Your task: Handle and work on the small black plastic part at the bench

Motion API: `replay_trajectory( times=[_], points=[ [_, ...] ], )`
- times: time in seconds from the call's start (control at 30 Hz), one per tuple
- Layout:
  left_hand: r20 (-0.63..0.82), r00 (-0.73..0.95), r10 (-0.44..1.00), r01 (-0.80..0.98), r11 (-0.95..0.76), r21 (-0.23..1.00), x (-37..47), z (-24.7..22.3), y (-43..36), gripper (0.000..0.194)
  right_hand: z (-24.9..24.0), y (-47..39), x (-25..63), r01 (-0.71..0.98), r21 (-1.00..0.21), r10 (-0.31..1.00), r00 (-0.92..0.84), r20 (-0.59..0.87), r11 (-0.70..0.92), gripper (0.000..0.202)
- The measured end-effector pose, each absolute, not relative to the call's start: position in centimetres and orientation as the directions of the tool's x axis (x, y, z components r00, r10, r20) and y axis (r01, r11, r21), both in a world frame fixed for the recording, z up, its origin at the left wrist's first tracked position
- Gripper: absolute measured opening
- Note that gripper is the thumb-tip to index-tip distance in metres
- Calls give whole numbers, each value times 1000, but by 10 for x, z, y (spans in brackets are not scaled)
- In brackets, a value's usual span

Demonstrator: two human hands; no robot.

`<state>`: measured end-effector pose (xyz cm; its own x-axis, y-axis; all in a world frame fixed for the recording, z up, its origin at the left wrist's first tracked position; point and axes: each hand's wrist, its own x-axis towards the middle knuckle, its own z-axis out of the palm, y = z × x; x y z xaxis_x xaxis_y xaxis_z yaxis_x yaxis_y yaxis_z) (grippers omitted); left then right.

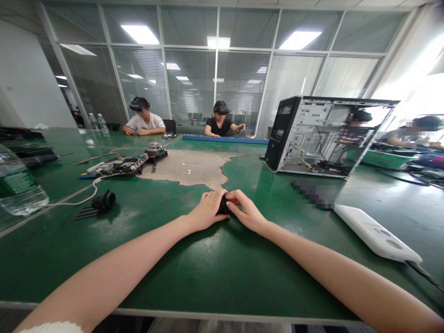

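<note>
A small black part (pixel 222 206) stands on the green table (pixel 194 273), between my two hands. My left hand (pixel 208 210) is wrapped round its left side, fingers over the top and thumb low at the front. From the right, my right hand (pixel 244 210) touches the part with bent fingers and thumb pressed close; whether a smaller piece sits in those fingertips is hidden. Much of the black part is covered by my fingers.
On the left are a black fan-like piece (pixel 104 200), a water bottle (pixel 21 185) and a circuit board (pixel 121 165). An open computer case (pixel 284 134), a white power bank-like device (pixel 378 233) and a green basket (pixel 388 159) stand right. Several people sit around.
</note>
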<state>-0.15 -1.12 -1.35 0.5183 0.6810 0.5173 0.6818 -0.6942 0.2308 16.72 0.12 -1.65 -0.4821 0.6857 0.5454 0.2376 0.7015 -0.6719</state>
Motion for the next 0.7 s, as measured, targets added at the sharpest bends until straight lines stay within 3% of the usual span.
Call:
replay_trajectory(
  times=[0.33,0.53,0.7],
  points=[
    [515,514,686,681,-691,242,-1,-14,-11,61,-14,0,167,253,-729,726,-516,454,636,19],
    [520,519,679,679,-696,232,-1,-14,-12,59,-14,-1,168,288,-607,656,-499,565,741,16],
    [511,514,689,683,-689,243,-1,-14,-11,63,-16,1,167,259,-637,667,-490,561,726,16]
  ],
)
